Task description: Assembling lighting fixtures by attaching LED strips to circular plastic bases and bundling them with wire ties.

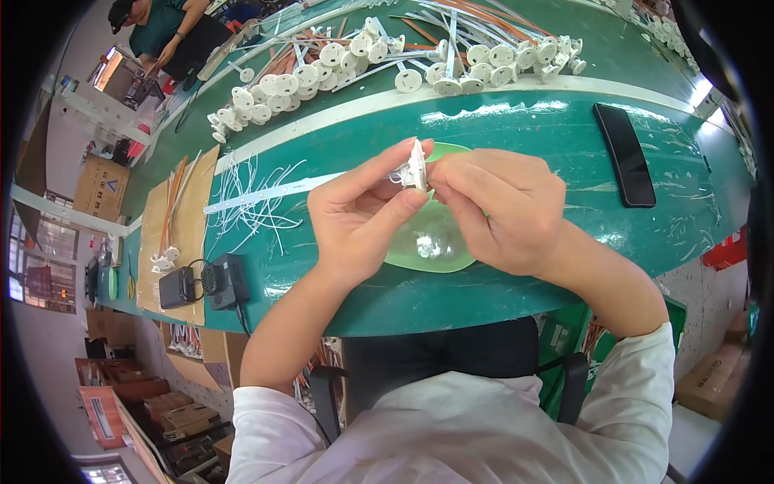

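My left hand [355,211] pinches a white round plastic cap [417,168] between thumb and fingers, its disc turned edge-on. A pale strip with small dots [278,191] runs leftward from behind that hand; whether it joins the cap is hidden. Close against the cap's right side, my right hand [509,206] has its fingers closed in a pinch, and what is in them cannot be made out. Below both hands sits a light green bowl [431,246] on the green table [516,286]. A tangle of thin white wires [256,189] lies left of my left hand.
Many strips with white round caps [306,77] are heaped along the far side. A black phone [625,155] lies at the right. Black adapters [226,282] and a cardboard sheet [149,278] are at the left. Another person [157,36] stands at the far left.
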Demonstrator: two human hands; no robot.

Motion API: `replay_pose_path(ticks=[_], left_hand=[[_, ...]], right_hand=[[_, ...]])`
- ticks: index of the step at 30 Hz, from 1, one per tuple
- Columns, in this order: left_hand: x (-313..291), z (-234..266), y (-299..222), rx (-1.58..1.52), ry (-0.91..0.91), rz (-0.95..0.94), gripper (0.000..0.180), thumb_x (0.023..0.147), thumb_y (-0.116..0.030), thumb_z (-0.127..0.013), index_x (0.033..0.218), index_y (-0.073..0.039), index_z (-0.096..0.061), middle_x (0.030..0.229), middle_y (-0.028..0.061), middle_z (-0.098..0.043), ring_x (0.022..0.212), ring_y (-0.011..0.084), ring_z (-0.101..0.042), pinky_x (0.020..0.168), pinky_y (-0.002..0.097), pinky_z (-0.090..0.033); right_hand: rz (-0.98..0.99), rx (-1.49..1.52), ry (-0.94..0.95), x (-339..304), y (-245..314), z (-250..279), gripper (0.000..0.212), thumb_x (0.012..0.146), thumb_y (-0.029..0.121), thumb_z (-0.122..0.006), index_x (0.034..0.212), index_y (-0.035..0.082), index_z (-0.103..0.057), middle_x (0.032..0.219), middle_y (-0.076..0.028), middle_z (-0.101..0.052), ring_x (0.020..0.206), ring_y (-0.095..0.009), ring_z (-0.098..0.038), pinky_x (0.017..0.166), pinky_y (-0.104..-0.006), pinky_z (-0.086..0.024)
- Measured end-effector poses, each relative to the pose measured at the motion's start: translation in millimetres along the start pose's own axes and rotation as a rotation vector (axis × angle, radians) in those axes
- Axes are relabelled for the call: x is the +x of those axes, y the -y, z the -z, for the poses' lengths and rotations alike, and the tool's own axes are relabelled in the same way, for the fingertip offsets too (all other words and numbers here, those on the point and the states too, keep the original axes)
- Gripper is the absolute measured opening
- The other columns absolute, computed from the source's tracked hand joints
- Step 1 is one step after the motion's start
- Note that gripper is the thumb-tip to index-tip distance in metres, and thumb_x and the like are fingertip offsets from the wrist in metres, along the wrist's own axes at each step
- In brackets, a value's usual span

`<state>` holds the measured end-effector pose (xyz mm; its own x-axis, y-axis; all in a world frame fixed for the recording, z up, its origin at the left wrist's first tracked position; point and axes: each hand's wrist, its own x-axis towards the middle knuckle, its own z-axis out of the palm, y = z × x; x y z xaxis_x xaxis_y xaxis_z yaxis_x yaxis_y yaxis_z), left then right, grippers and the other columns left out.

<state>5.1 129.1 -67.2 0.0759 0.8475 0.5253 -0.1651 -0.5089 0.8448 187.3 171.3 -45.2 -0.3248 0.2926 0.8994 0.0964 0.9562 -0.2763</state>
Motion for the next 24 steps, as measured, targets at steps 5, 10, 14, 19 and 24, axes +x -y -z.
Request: replay_pose_path(ticks=[5,10,14,19,24], left_hand=[[-2.7,2.9,-0.8,0.031,-0.025,-0.022,0.042,0.085,0.007,-0.069,0.126,0.004,-0.061,0.124,0.0204,-0.064,0.102,0.0189,-0.066,0.087,0.0315,-0.055],[21.8,20.0,-26.5,0.411,-0.030,-0.087,0.033,0.083,-0.004,-0.072,0.116,-0.004,-0.069,0.112,0.0086,-0.070,0.091,0.0106,-0.065,0.076,0.0258,-0.054],[31.8,111.4,-102.3,0.934,-0.293,0.185,0.021,0.081,-0.019,-0.074,0.097,-0.006,-0.072,0.084,0.0051,-0.069,0.070,0.0098,-0.062,0.062,0.0261,-0.050],[-22.7,309.2,-164.4,1.819,-0.335,0.286,0.033,0.085,-0.037,-0.068,0.095,-0.006,-0.069,0.090,0.0171,-0.070,0.086,0.0326,-0.067,0.077,0.0414,-0.050],[-73.3,375.0,-164.9,1.930,-0.200,0.590,0.035,0.087,-0.034,-0.067,0.107,-0.006,-0.065,0.094,0.0209,-0.069,0.089,0.0384,-0.066,0.079,0.0448,-0.051]], right_hand=[[0.047,-0.015,0.072,3.2,3.2,-6.2,0.017,0.077,-0.012,-0.065,0.091,-0.003,-0.065,0.079,-0.013,-0.068,0.065,-0.026,-0.067,0.058,-0.0304,-0.054],[-0.193,-0.125,0.097,-2.6,3.3,-8.1,0.019,0.083,-0.005,-0.065,0.102,-0.002,-0.067,0.093,-0.014,-0.070,0.079,-0.023,-0.070,0.071,-0.0297,-0.055],[-0.211,-0.096,0.107,-0.2,0.6,-0.8,0.019,0.081,-0.004,-0.069,0.099,0.000,-0.067,0.096,-0.014,-0.070,0.078,-0.022,-0.067,0.068,-0.0305,-0.054],[-0.202,-0.074,0.197,2.0,0.9,-6.9,0.011,0.080,-0.004,-0.069,0.090,-0.001,-0.065,0.093,-0.014,-0.070,0.070,-0.020,-0.063,0.063,-0.0281,-0.049],[-0.195,-0.062,0.244,2.5,1.7,-9.7,0.008,0.080,-0.004,-0.068,0.086,-0.002,-0.064,0.091,-0.014,-0.070,0.069,-0.019,-0.061,0.064,-0.0276,-0.048]])
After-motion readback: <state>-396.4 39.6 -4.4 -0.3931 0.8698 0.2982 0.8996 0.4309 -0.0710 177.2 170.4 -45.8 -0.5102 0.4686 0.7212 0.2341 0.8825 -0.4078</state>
